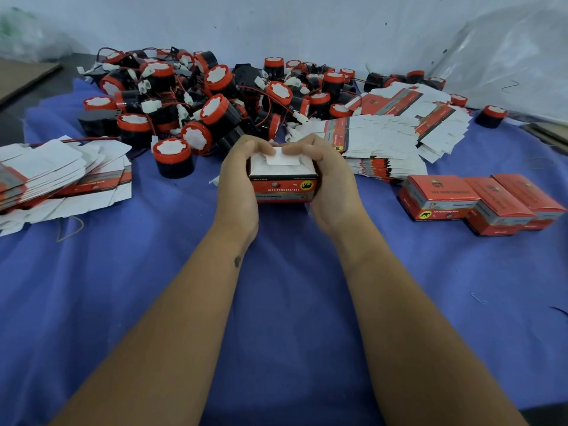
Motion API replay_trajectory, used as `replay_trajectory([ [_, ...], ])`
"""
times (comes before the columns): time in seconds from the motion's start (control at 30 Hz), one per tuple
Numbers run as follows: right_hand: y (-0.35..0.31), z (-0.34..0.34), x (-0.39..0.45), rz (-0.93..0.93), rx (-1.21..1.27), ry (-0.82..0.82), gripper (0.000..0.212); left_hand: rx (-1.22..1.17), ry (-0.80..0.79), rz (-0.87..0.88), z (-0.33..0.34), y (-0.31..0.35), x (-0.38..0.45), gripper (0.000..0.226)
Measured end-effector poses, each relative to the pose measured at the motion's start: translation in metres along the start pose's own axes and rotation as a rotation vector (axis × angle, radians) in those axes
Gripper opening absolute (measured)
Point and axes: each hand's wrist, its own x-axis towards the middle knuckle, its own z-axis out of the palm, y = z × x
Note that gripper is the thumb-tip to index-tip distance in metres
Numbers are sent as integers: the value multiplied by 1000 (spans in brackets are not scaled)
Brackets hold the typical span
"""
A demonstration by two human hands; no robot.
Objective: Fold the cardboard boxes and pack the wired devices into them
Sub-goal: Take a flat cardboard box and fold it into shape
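Note:
A small red cardboard box (282, 187) with white flaps folded over its top sits between both hands above the blue cloth. My left hand (238, 182) grips its left side, fingers curled over the top flap. My right hand (330, 179) grips the right side, with its fingertips pressing the white flap down. A big heap of black wired devices with red caps (203, 99) lies behind the box. One device (172, 158) stands alone just left of my left hand. What is inside the held box is hidden.
Flat unfolded boxes lie in a stack at the left (55, 176) and another at the right (390, 139). Three closed red boxes (479, 201) stand in a row at the right. Blue cloth (276, 302) covers the table; clear plastic sheeting (507, 56) hangs at the back right.

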Motion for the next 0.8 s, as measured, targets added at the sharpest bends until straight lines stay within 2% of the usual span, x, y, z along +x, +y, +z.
replay_trajectory([
  [0.1, -3, -1, -2, 2, 10, 25, 14, 61, -21, 19, 1, 1, 0, 26],
  [0.23, -7, 0, -2, -19, -10, 88, 33, 127, 2, 36, 3, 1, 1, 37],
  [0.33, -7, 1, -4, -29, -47, 114, 39, 148, 3, 33, 3, 0, 1, 41],
  [0.5, -7, 3, 0, -25, 55, 238, 17, 73, 25, 82, 0, 1, 1, 40],
  [0.6, -9, 0, 3, -48, -162, 369, 24, 51, 43, 143, 1, 4, 0, 43],
  [0.67, -10, 0, 0, 27, -221, 374, 31, 71, 25, 184, 0, 4, -1, 47],
  [0.73, -10, 2, -5, 95, -187, 328, 28, 154, -2, 225, -1, 3, -2, 51],
  [0.8, -9, 3, -7, 44, -187, 277, 22, 281, -24, 258, 0, 2, -3, 51],
])
